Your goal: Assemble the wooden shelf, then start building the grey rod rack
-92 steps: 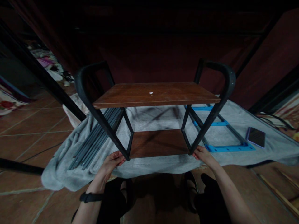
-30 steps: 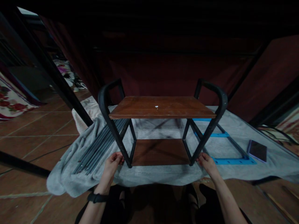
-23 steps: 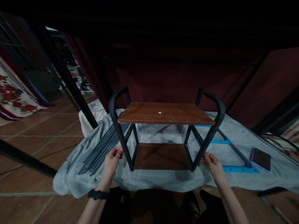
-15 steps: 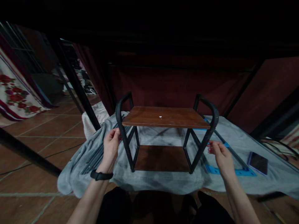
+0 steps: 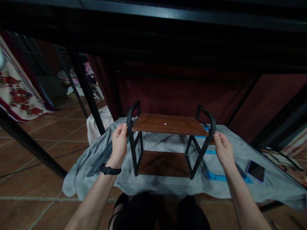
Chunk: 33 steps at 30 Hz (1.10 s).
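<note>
A small two-tier rack (image 5: 132, 150) with black tubular ends stands on a grey blanket. Its upper wooden board (image 5: 153, 124) bears a small white mark; the lower board (image 5: 165, 164) sits near the blanket. My left hand (image 5: 119, 140), a black band on its wrist, is pinched at the left post, level with the upper board. At the right post my right hand (image 5: 223, 148) is pinched at a similar height. Something tiny may be between the fingers of each, too small to name.
Grey metal tubes (image 5: 102, 158) lie on the blanket (image 5: 79, 172) at left. Blue flat pieces (image 5: 217, 176) and a phone (image 5: 256, 171) lie at right. A dark beam (image 5: 153, 38) crosses overhead; a slanted black post (image 5: 90, 92) stands at left.
Both hands have moved up and inward, bringing the fingertips to the rack's posts near the upper board. The camera view has shifted slightly.
</note>
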Each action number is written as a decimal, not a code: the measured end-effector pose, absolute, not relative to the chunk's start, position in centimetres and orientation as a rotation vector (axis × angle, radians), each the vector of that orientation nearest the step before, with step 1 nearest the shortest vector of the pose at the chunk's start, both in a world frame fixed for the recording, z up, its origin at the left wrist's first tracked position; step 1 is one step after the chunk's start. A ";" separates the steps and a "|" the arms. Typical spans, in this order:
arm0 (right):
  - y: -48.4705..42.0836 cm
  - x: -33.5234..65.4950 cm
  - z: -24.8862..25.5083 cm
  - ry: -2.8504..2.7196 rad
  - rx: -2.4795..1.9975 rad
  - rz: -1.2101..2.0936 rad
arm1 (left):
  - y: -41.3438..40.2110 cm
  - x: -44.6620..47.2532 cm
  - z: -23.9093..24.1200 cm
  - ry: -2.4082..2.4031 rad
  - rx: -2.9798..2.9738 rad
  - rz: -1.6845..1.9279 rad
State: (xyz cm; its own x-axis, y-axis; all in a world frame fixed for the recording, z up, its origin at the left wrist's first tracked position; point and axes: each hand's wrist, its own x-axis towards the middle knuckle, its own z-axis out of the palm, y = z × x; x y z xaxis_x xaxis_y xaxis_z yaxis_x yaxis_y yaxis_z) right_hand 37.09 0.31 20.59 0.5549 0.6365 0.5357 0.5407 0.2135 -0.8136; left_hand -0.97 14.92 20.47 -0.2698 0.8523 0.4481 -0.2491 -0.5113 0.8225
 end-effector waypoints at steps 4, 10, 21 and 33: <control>0.2 37.4 21.2 -1.045 -1.430 0.070 | 14.8 -1.6 20.9 0.866 1.341 1.910; 0.3 37.3 22.4 -1.134 -1.467 0.029 | 14.3 -2.4 21.5 0.996 1.585 1.878; 0.9 38.4 21.4 -1.151 -1.491 0.105 | 13.2 -4.2 20.0 1.237 2.042 1.798; 1.3 37.8 23.4 -1.070 -1.461 0.440 | 13.5 -6.1 19.5 1.322 2.486 1.677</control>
State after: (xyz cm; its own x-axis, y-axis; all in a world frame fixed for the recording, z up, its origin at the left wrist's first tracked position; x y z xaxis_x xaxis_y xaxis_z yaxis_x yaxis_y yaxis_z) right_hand 37.76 1.28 23.36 0.5035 0.8060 0.3112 0.3540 0.1361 -0.9253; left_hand -6.05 13.50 19.52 0.1551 0.5400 0.8272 0.6783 -0.6670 0.3083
